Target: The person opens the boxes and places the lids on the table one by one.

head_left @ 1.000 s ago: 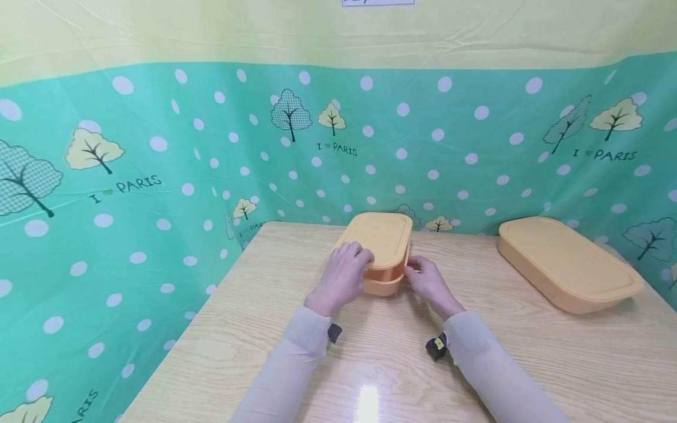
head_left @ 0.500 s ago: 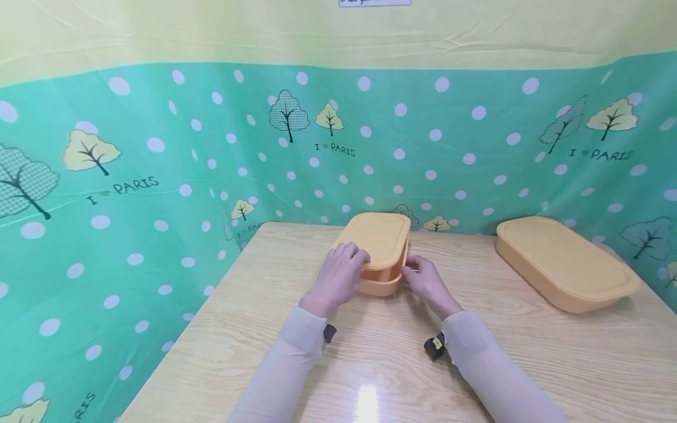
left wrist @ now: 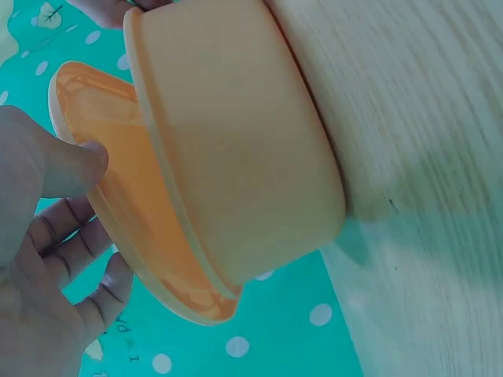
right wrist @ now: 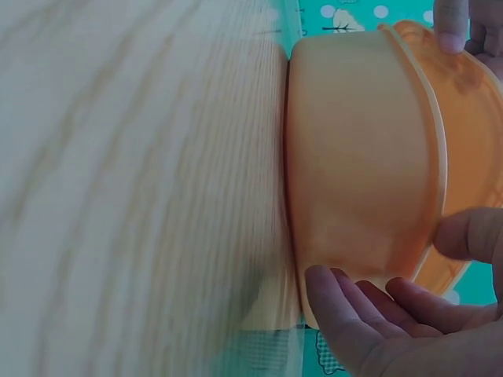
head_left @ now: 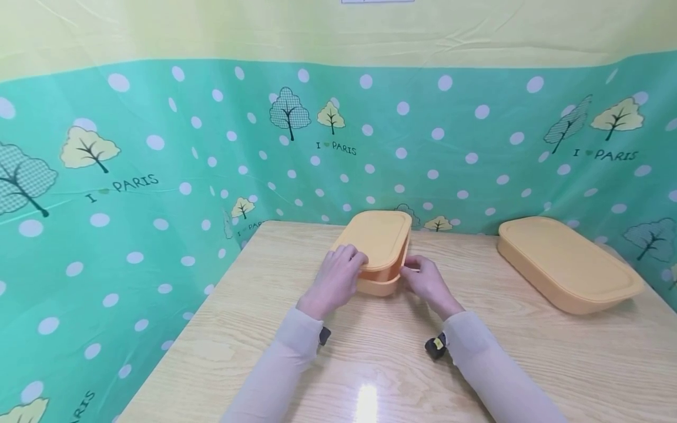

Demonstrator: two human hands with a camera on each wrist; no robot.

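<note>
A small orange food container stands on the table with its lid tilted, raised at the near side so a gap shows. My left hand grips the lid's near left edge. In the left wrist view, the thumb lies on the lid's underside and the fingers lie behind its edge. My right hand holds the container at its near right corner. In the right wrist view, that thumb is at the rim and the fingers touch the outer wall. The container's inside is mostly hidden.
A larger, flat orange container with its lid on lies at the right of the wooden table. A green dotted curtain hangs behind and to the left, against the table's back edge.
My left hand has shifted very slightly left, still on the raised lid. The right hand keeps its hold at the container's corner, and the larger container has not moved.
</note>
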